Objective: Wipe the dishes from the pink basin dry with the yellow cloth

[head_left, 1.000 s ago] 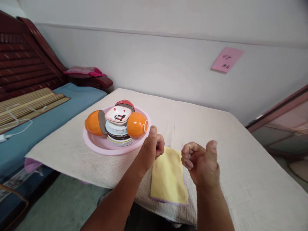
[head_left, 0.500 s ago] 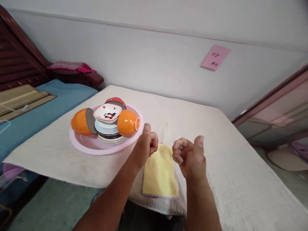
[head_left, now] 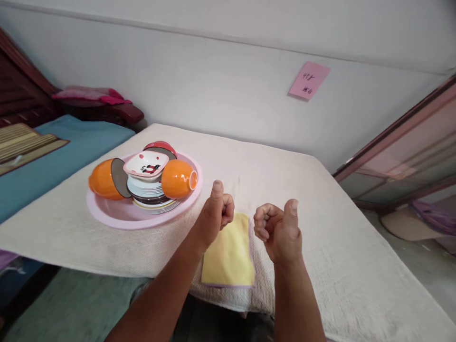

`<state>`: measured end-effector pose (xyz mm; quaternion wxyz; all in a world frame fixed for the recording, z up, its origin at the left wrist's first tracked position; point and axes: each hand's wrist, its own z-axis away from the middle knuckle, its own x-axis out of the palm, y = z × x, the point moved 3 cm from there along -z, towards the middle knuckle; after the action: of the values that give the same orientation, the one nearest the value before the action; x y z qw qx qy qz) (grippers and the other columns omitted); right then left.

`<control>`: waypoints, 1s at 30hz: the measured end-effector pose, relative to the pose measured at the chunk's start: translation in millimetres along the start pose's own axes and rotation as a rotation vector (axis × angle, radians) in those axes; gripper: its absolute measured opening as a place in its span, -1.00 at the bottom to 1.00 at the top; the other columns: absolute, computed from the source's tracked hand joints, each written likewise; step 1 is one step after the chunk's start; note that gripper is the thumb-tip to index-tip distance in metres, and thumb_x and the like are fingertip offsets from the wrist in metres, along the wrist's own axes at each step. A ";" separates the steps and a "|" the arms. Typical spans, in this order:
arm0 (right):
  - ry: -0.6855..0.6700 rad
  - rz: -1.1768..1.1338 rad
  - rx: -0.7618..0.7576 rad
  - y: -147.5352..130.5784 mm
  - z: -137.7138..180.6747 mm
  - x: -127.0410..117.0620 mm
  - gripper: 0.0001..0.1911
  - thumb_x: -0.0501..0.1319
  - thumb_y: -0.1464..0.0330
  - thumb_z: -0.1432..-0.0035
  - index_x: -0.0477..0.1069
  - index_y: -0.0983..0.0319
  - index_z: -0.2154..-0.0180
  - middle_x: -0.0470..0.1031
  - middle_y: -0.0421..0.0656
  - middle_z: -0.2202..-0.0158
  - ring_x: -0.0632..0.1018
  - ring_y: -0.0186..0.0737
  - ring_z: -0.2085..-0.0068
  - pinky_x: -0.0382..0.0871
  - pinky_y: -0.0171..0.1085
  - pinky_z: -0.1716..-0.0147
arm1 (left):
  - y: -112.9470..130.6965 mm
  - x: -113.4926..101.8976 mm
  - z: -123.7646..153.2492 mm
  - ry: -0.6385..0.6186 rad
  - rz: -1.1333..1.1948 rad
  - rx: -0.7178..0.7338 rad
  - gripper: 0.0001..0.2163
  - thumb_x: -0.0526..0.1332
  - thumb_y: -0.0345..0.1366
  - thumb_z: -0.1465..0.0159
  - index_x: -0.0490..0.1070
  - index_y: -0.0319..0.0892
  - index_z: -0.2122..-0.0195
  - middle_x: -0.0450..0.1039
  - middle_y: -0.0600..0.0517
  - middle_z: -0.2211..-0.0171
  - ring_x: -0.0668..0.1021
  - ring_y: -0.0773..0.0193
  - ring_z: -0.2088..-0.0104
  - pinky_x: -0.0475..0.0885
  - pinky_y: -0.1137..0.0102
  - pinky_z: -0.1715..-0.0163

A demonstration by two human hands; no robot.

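My left hand (head_left: 214, 214) hovers over the top left part of a folded yellow cloth (head_left: 230, 259), fingers curled in and thumb raised. To the right of the cloth, my right hand (head_left: 281, 232) has the same pose, with loosely curled fingers and nothing visible in them. On the left stands a pink oval basin (head_left: 117, 218). It holds a stack of plates (head_left: 146, 187), a white dish with a cartoon print (head_left: 142, 164) on top, an orange bowl (head_left: 105, 179) and another orange bowl (head_left: 178, 179) on their sides, and a red bowl (head_left: 161, 146) behind.
A cream cloth covers the table (head_left: 256, 164), which meets a white wall (head_left: 213, 85) bearing a pink note (head_left: 309, 80). At left is a blue-covered bed (head_left: 83, 142) with a bamboo mat (head_left: 26, 145). A sliding door (head_left: 399, 166) stands at right.
The view has turned slightly right, so the basin, cloth and note sit further left in the picture. Both hands keep their pose.
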<state>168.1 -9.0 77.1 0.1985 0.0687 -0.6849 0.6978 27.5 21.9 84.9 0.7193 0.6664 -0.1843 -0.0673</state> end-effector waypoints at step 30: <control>-0.015 0.023 0.054 15.2 -5.2 15.2 -0.29 -0.07 -0.25 -0.01 0.32 0.25 0.64 0.15 -0.27 0.72 0.08 -0.52 0.73 -0.16 -0.38 0.72 | 2.2 -22.2 4.5 0.048 -0.017 0.006 -0.37 -0.33 0.30 -0.16 0.09 -0.16 0.64 -0.07 0.16 0.75 0.04 0.46 0.72 -0.10 0.47 0.69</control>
<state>149.5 -0.8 68.3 0.1832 0.0714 -0.6681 0.7176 5.1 25.5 83.4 0.7209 0.6715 -0.1615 -0.0567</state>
